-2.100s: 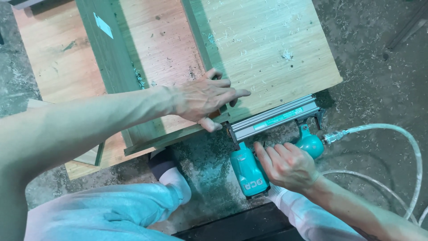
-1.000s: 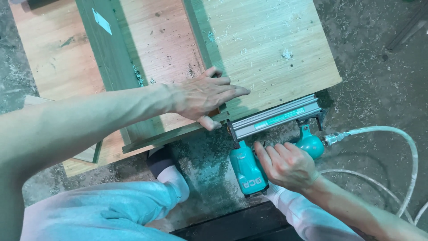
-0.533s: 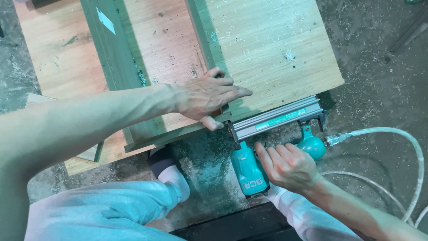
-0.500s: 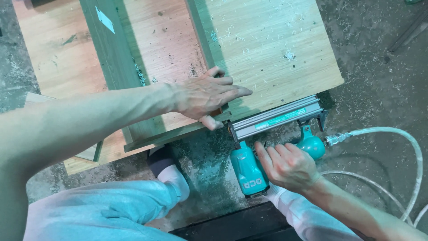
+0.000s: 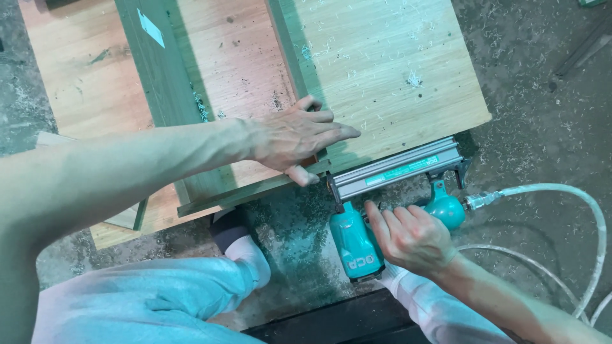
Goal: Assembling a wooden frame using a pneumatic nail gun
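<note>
You get soft, even light from above with a cool teal cast. Your left hand [image 5: 294,141] throws a faint shadow onto the wooden board [image 5: 376,70]. Centre stays sharp; your forearm, lower left of frame, looms soft and stretched.

Not much labelling here: a small pale sticker [image 5: 151,28] on the green wooden strip [image 5: 162,89] up top, plus a long green label strip [image 5: 403,171] along my nail gun's silver magazine [image 5: 396,169].

- You have one teal nail gun [image 5: 360,245] with one air hose [image 5: 561,197].
- You have two hands in view: left hand [image 5: 290,137], right hand [image 5: 411,239].
- You face one wooden panel assembly [image 5: 376,70].
</note>
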